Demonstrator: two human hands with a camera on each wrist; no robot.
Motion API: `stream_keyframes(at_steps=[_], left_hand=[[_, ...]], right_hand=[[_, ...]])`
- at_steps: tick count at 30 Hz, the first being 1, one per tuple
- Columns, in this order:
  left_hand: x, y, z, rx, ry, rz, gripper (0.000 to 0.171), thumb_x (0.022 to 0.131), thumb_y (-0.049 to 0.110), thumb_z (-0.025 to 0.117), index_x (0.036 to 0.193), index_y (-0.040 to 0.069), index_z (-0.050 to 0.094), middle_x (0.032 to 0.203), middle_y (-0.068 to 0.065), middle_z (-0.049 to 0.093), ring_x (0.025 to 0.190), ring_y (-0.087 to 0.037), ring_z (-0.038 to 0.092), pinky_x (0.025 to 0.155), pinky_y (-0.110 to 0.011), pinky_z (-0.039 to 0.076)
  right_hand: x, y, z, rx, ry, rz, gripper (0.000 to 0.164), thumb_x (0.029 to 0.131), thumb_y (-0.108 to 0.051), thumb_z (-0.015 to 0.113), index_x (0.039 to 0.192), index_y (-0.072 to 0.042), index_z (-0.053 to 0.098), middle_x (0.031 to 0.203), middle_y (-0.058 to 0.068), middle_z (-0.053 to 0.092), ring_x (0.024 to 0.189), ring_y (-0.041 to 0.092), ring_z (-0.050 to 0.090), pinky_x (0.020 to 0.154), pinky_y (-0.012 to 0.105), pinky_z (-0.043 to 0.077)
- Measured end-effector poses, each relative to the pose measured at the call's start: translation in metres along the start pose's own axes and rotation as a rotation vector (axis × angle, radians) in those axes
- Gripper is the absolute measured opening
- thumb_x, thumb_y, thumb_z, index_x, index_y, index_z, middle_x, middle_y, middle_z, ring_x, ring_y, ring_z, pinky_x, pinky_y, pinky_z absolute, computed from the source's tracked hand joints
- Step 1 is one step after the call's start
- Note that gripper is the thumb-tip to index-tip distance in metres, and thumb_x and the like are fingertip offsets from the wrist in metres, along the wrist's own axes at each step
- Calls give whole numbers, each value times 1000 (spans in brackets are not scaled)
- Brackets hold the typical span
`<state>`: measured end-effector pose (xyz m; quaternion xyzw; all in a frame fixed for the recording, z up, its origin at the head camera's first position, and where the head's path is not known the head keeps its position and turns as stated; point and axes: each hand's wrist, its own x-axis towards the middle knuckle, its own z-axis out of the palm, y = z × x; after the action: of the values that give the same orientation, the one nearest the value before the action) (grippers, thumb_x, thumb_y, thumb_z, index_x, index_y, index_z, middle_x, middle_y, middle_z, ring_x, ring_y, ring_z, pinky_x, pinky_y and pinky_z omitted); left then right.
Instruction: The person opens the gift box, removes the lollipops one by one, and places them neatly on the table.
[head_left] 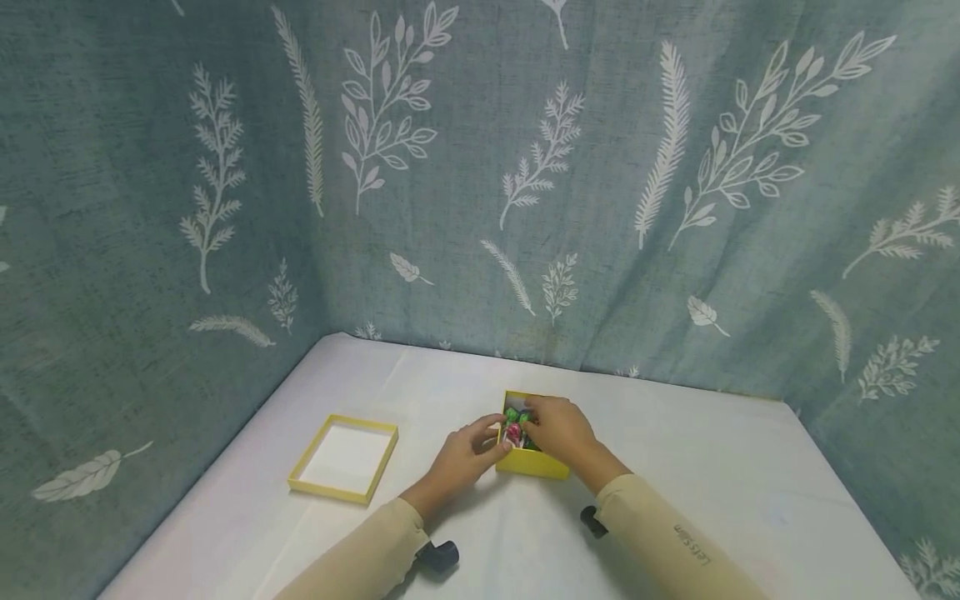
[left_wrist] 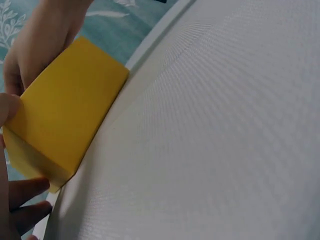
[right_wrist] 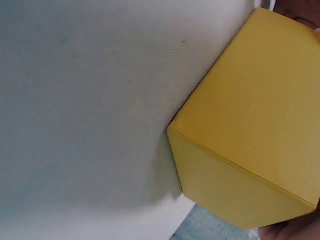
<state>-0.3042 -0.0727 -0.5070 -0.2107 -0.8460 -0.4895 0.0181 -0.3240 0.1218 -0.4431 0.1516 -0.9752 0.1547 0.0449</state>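
Observation:
A yellow box [head_left: 534, 463] stands uncovered on the white table. Inside it lie several small round things in shiny green and pink wrapping [head_left: 513, 432]; their exact kind is too small to tell. My left hand [head_left: 467, 454] holds the box at its left side, thumb near the front corner and fingers along the side wall, as the left wrist view also shows. Over the box's right side reaches my right hand [head_left: 558, 427], its fingertips down among the wrapped things. Whether they pinch one is hidden. The right wrist view is mostly filled by the box's yellow walls [right_wrist: 255, 115].
A shallow square lid [head_left: 343, 458] with a yellow rim and white inside lies on the table to the left. The white table [head_left: 712, 500] ends at a green curtain [head_left: 480, 275] with white leaf patterns, behind and along both sides.

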Motion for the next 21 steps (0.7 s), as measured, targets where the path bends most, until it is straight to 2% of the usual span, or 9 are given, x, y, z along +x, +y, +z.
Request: stream_keyframes(at_steps=[3,6,12,16,21], left_hand=[[0,0,-2,10,-8,8,51,96,41,61,141,21,50,131,-12,60,116,-29,60,93,-49,48],[0,0,-3,11,-9,18,51,96,41,61,141,20,50,131,-12,60,116,-29,60,94,-49,47],[0,-2,-3,10,-4,32,52,95,45,60,141,22,50,135,-10,58,117,-28,59,96,-48,46],[0,-3,-2,14,-2,35,53,95,47,59,141,24,50,134,-9,58,117,-25,59,96,-46,46],[-1,-2,-1,15,7,36,51,95,45,60,141,24,51,129,-10,61,116,-26,60,96,-47,46]], right_hand=[[2,-2,2,-108,13,-15,32,89,-33,71,112,-10,70,82,-3,68,71,16,57,73,42,50],[4,-2,4,-144,11,-20,31,88,-36,71,108,-12,71,79,-4,67,74,19,56,76,46,47],[8,3,8,-64,-13,-17,29,88,-35,72,111,-17,72,94,-4,71,88,24,59,77,44,40],[9,9,9,14,-15,-20,27,88,-33,72,112,-20,72,87,-9,69,82,18,56,74,40,36],[7,12,9,107,30,-54,28,88,-29,73,114,-20,72,82,-11,66,77,13,53,72,39,35]])
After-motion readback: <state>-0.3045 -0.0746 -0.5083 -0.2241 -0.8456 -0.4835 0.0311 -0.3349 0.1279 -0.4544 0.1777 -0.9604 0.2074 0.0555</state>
